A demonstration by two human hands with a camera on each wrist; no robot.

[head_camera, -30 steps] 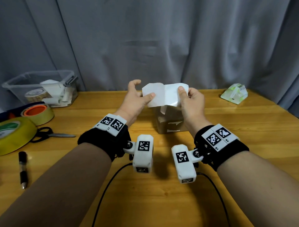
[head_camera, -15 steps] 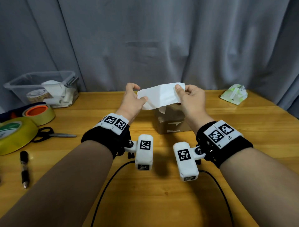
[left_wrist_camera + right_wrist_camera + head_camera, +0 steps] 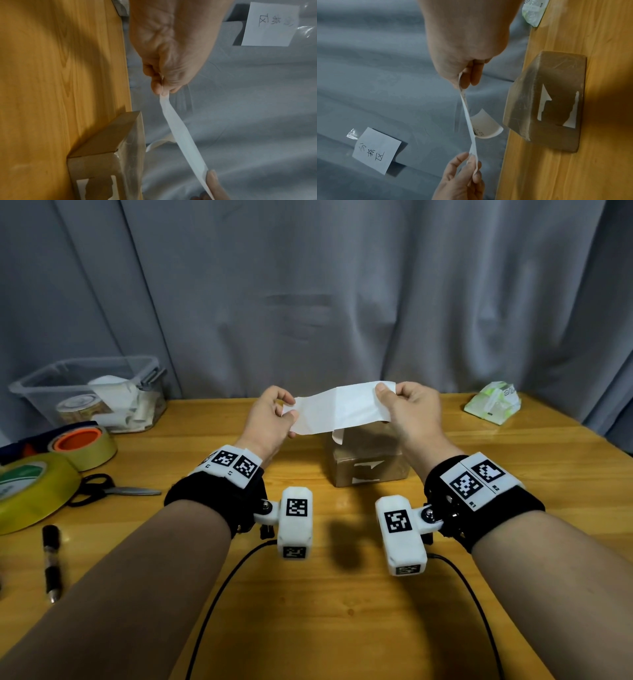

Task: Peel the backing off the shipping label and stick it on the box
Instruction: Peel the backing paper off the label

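A white shipping label (image 3: 342, 409) is stretched flat in the air between both hands, above and just behind the small brown cardboard box (image 3: 370, 469). My left hand (image 3: 274, 419) pinches its left end, my right hand (image 3: 407, 409) pinches its right end. A curled flap of paper (image 3: 485, 127) hangs from the label's underside near the middle. From the left wrist the label (image 3: 181, 136) shows as a thin strip running from my thumb and finger. The box (image 3: 546, 102) carries torn white label scraps on its front face and stands on the wooden table (image 3: 342, 611).
At the left are a clear plastic bin (image 3: 92, 392), two tape rolls (image 3: 82, 445), scissors (image 3: 113, 491) and a black pen (image 3: 51, 563). A green-white packet (image 3: 493, 407) lies at the back right. A grey curtain with a handwritten note (image 3: 376, 150) hangs behind the table.
Both hands moved apart, pulling the folded label out into a flat, stretched strip. A flap now hangs beneath its middle.
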